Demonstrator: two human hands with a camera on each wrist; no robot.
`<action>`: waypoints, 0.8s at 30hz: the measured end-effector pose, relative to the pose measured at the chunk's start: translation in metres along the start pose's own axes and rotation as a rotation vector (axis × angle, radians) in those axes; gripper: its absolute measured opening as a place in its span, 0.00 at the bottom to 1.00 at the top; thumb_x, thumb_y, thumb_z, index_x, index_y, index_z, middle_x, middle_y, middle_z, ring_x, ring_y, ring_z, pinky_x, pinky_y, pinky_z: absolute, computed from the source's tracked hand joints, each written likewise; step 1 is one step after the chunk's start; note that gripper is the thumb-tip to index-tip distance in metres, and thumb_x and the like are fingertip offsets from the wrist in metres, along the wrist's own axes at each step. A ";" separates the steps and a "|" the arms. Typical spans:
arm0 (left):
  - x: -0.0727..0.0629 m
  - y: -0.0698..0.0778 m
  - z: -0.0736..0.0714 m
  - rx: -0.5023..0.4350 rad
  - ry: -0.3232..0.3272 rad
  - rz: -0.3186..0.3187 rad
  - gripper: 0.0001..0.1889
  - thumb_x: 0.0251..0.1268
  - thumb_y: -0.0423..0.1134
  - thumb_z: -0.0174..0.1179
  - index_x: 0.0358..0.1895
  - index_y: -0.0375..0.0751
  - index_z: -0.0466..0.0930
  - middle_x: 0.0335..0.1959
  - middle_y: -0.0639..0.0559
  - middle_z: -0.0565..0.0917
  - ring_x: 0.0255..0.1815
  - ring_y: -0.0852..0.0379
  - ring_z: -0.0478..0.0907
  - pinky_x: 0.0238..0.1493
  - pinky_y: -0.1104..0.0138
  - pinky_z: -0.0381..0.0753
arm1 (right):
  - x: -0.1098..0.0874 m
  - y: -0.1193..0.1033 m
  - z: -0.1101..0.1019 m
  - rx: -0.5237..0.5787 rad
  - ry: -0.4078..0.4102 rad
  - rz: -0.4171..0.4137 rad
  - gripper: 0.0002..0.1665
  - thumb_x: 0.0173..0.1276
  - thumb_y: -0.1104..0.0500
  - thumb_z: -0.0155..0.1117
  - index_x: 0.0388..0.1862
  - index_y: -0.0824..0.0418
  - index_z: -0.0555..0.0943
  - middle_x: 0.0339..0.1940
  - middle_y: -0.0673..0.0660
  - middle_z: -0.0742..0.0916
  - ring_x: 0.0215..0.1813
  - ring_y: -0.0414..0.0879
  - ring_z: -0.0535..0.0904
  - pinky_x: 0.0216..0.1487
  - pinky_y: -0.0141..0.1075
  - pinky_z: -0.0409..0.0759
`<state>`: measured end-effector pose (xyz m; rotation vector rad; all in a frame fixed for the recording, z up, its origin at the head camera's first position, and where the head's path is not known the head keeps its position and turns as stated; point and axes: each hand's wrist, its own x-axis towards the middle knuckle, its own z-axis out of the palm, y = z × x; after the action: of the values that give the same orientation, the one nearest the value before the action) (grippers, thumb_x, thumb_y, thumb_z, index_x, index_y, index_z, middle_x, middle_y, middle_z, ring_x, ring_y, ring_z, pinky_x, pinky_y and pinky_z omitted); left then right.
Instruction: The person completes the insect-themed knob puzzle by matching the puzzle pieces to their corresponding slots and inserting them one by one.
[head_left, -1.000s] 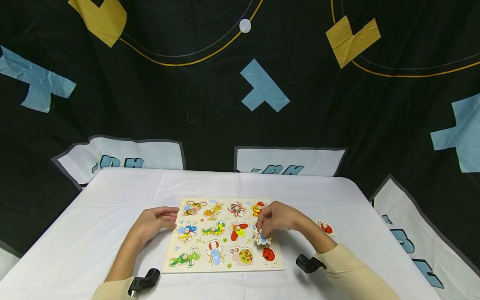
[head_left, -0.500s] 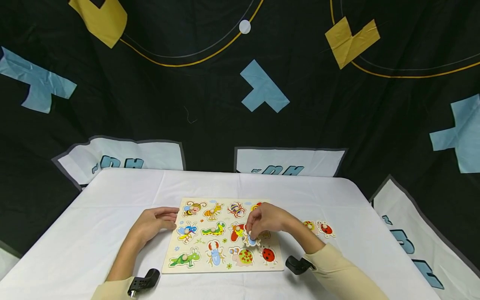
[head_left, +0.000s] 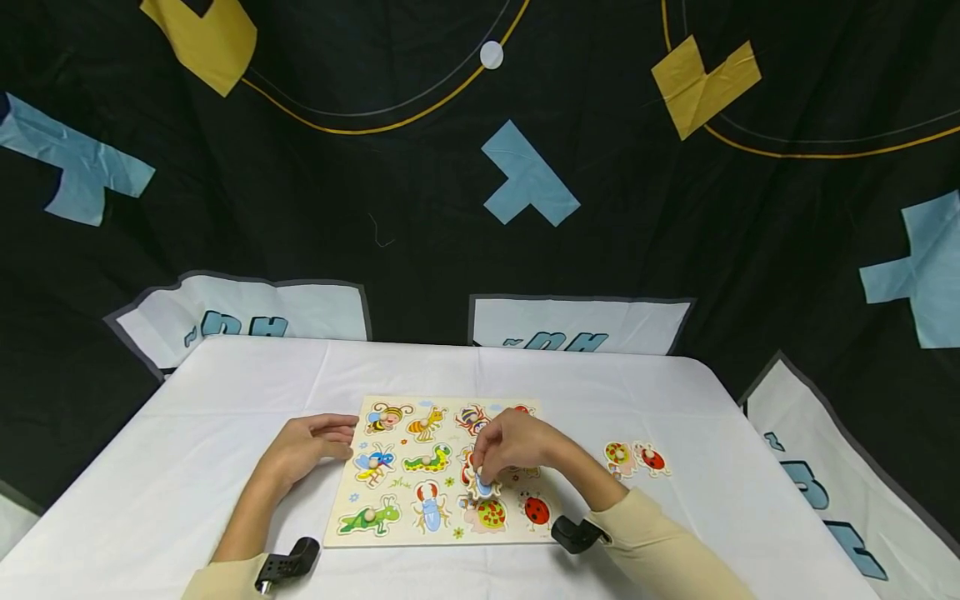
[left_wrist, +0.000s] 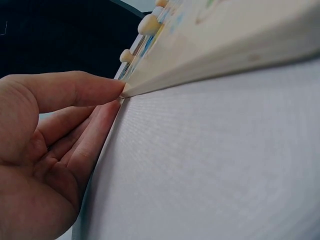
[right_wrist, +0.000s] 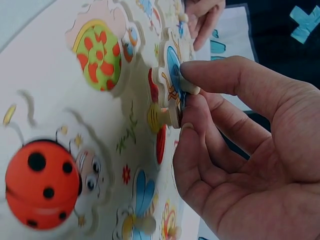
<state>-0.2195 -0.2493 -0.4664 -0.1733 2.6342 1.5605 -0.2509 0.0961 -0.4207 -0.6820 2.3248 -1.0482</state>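
A wooden knob puzzle board (head_left: pixel 408 539) with painted insects lies on the white table. My right hand (head_left: pixel 519 442) pinches the knob of a blue beetle puzzle piece (head_left: pixel 483 490), thumb and fingertips around the knob. In the right wrist view this piece (right_wrist: pixel 173 70) is tilted close over the board, overlapping the red-winged insect piece. Left of it shows the printed blue stag beetle spot (head_left: pixel 431 507), without a knob. The printed snail (head_left: pixel 492 513) and ladybug (head_left: pixel 536 509) spots also lack knobs. My left hand (head_left: pixel 303 450) touches the board's left edge with extended fingers.
Two loose pieces, a snail (head_left: pixel 618 454) and a ladybug (head_left: pixel 652 458), lie on the tablecloth (head_left: pixel 675 533) right of the board. Several knobbed pieces, such as the caterpillar (head_left: pixel 427 457) and grasshopper (head_left: pixel 370 515), sit in the board. A black curtain (head_left: pixel 420 250) hangs behind.
My right hand has carried the beetle piece leftward across the board, from its right side toward the middle. The loose snail piece has come into view. The left hand stays in place.
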 end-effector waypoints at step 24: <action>0.003 -0.003 0.001 -0.008 0.003 -0.010 0.32 0.50 0.33 0.74 0.63 0.34 0.79 0.48 0.45 0.90 0.45 0.61 0.85 0.52 0.65 0.75 | 0.015 -0.020 0.029 -0.017 -0.016 -0.042 0.08 0.48 0.66 0.78 0.27 0.54 0.88 0.20 0.47 0.88 0.26 0.37 0.77 0.31 0.30 0.71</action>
<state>-0.2221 -0.2495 -0.4699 -0.1890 2.6253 1.5693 -0.2396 0.0596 -0.4253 -0.7462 2.3181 -1.0386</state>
